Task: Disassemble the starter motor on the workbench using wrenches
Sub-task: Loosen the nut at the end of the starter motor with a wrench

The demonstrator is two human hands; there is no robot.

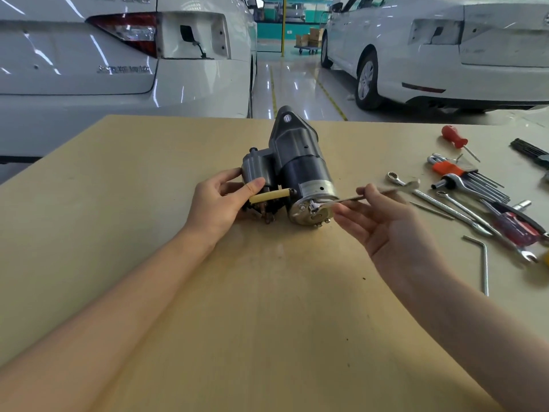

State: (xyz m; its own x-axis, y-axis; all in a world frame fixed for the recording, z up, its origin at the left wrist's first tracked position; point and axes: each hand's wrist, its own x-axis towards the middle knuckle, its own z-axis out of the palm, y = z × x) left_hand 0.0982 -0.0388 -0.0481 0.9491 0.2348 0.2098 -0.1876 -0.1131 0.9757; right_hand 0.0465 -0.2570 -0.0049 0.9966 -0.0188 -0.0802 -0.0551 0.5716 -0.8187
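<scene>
A dark grey starter motor lies on the tan workbench, its silver end cap facing me. My left hand grips the solenoid side, thumb over a cream-coloured sleeve. My right hand is palm up and pinches a slim silver wrench between thumb and fingers. The wrench's head sits on a bolt on the end cap.
At the right lie several wrenches, a hex key set in an orange holder, a red-handled screwdriver, a loose bent hex key and a red and black tool. Two white cars stand beyond the bench's far edge.
</scene>
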